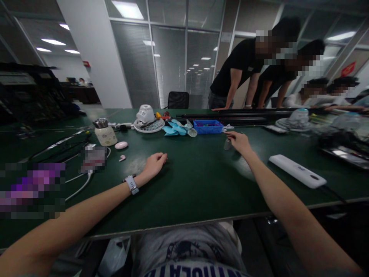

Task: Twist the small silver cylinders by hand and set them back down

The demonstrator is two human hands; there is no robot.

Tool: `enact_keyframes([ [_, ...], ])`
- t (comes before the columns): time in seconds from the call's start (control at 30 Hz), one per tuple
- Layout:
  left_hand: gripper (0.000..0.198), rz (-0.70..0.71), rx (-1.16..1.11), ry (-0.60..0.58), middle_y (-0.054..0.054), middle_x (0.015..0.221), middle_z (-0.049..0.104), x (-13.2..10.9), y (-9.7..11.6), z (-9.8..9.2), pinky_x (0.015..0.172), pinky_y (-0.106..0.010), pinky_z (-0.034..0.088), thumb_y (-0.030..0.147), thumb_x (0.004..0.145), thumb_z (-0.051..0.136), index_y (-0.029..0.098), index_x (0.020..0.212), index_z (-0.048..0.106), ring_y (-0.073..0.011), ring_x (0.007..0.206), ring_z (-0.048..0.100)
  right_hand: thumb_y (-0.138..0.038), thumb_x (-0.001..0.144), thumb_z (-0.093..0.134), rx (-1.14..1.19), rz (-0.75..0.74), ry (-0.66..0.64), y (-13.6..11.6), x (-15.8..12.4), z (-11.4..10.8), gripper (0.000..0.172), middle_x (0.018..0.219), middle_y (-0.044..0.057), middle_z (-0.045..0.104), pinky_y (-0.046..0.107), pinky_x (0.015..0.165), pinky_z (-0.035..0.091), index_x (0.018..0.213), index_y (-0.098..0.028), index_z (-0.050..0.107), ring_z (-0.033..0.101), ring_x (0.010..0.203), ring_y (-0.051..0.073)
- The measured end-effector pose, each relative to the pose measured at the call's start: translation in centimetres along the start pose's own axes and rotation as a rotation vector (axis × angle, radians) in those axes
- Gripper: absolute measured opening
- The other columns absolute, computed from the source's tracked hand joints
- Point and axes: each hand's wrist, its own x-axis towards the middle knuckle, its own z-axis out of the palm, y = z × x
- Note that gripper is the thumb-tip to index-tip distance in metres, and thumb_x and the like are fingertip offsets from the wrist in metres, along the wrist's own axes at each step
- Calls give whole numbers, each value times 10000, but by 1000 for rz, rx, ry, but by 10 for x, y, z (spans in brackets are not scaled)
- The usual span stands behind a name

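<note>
My left hand rests on the dark green table, fingers loosely curled, nothing visible in it; a watch sits on that wrist. My right hand reaches further out, its fingers closed around a small grey cylindrical object standing on the table. Just beyond it lie a blue plastic tray of small parts and light-blue fan blades.
A white fan housing with grille, a cream bottle, a pink earbud case, and cables lie left. A white power strip lies right. Several people lean over the table's far right side.
</note>
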Motion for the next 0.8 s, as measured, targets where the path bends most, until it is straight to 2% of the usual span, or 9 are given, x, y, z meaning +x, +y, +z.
enact_keyframes([
  [0.17, 396, 12, 10, 0, -32, 711, 664, 0, 0, 0, 628, -292, 388, 487, 840, 401, 210, 580, 514, -199, 696, 596, -99, 831, 510, -17, 19, -18, -1, -2, -1, 383, 978, 54, 745, 332, 911, 484, 1153, -202, 691, 681, 953, 203],
  [0.27, 392, 3, 18, -5, -28, 694, 651, 0, 1, 0, 613, -293, 380, 482, 841, 404, 210, 589, 532, -198, 676, 588, -203, 858, 556, -90, 13, -27, -2, -3, -5, 344, 985, 51, 743, 369, 925, 470, 1175, -231, 685, 673, 962, 229],
  [0.33, 387, -5, 26, -10, -21, 666, 631, 0, 1, -1, 607, -294, 373, 480, 842, 403, 210, 603, 545, -195, 656, 577, -316, 819, 646, -139, 2, -59, -2, -4, -7, 404, 1013, 51, 737, 383, 901, 478, 1218, -256, 662, 667, 970, 251],
  [0.4, 387, -5, 28, -14, -16, 651, 620, -1, 2, -1, 609, -294, 370, 481, 842, 404, 210, 603, 543, -191, 647, 570, -367, 729, 739, -176, -2, -104, 0, -5, -8, 534, 1053, 52, 727, 378, 863, 493, 1246, -271, 644, 663, 968, 263],
  [0.5, 393, 0, 29, -14, -14, 640, 617, -1, 2, -1, 610, -293, 369, 485, 839, 409, 211, 581, 522, -188, 640, 564, -318, 655, 792, -183, 18, -165, 6, -6, -5, 598, 1051, 48, 724, 353, 827, 502, 1233, -263, 652, 666, 932, 249],
  [0.63, 396, -3, 33, -16, -13, 632, 610, -1, 2, -2, 605, -295, 364, 496, 830, 413, 214, 573, 517, -187, 629, 553, -238, 657, 772, -156, 1, -185, 11, -6, 0, 621, 1032, 40, 726, 330, 825, 491, 1262, -250, 631, 668, 906, 223],
  [0.8, 398, 2, 35, -28, -19, 649, 611, -1, 2, -2, 605, -299, 358, 510, 823, 412, 211, 590, 534, -188, 630, 544, -253, 696, 739, -276, -52, -208, 9, -6, 1, 621, 1108, 65, 708, 364, 867, 458, 1301, -261, 598, 653, 974, 247],
])
